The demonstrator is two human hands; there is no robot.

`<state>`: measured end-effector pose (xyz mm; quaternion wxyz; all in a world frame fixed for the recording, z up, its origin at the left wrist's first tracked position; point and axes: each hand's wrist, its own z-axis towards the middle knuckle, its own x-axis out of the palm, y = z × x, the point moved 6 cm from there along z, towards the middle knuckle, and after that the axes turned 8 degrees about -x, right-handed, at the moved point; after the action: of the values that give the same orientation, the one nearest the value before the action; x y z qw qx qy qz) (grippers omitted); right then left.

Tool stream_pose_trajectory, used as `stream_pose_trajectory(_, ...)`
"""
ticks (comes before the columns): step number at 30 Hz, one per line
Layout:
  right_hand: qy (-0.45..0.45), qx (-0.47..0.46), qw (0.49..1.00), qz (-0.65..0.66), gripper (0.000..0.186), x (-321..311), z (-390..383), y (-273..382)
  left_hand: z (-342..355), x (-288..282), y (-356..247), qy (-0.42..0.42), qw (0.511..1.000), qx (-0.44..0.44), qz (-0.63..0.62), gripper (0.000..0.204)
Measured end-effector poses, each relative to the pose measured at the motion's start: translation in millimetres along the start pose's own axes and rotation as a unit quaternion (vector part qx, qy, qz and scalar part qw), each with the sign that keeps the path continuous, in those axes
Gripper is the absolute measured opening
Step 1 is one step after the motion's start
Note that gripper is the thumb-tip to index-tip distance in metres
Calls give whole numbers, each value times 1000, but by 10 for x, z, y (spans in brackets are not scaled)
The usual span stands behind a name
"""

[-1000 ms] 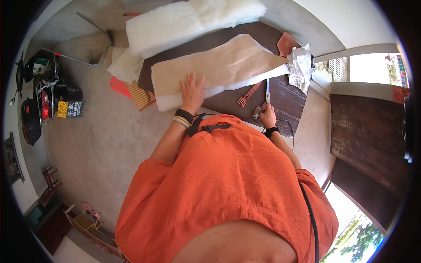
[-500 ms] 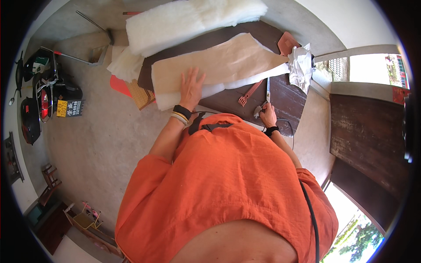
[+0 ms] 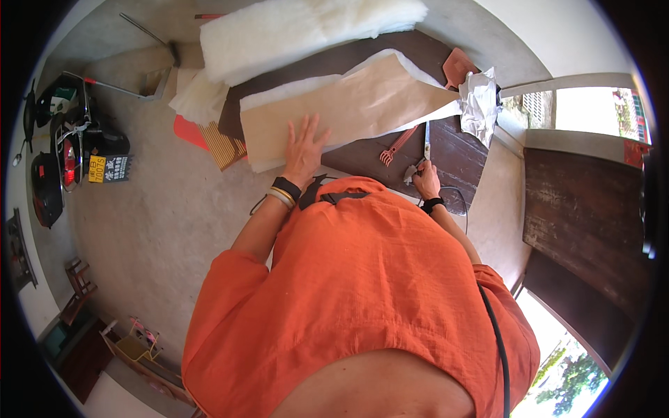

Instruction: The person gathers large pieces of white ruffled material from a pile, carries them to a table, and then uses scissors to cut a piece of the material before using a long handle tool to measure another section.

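Observation:
My left hand (image 3: pixel 304 153) lies flat with its fingers spread on a brown paper pattern piece (image 3: pixel 348 104). Beneath the paper is white fluffy batting (image 3: pixel 279 92), which shows along its far edge and at the right tip. To the right, my right hand (image 3: pixel 427 182) is closed round the handle end of what look like scissors (image 3: pixel 427 139), their pale blade pointing away from me. A small grey scrap-like thing (image 3: pixel 410 175) sits beside that hand. Left of the blade lies a reddish-brown claw-ended tool (image 3: pixel 394 150).
A thick roll of white batting (image 3: pixel 306 35) lies at the table's (image 3: pixel 446 160) far side. Crumpled silver foil (image 3: pixel 478 104) and a reddish-brown flat paddle (image 3: pixel 458 67) are at the right. A motor scooter (image 3: pixel 73 153) stands at the left. A dark cable (image 3: pixel 495 327) runs over my right side.
The brown paper has slid toward me under my left hand. It now covers the batting's near edge, and white shows along the far edge instead. My right hand has barely moved.

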<state>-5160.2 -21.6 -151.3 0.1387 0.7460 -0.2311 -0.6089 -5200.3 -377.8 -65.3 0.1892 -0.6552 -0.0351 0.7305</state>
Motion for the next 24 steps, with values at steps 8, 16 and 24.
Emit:
stream_pose_trajectory(8,1,-1,1000,-3,26,7,10,-16,-7,138,2,42,998,-36,-2,48)
stream_pose_trajectory(16,2,5,1000,-4,25,-6,-3,5,-17,145,-19,51,998,-42,-10,46)
stream_pose_trajectory(24,1,1,1000,0,24,-6,-2,11,-36,108,-21,63,996,-57,-36,52)
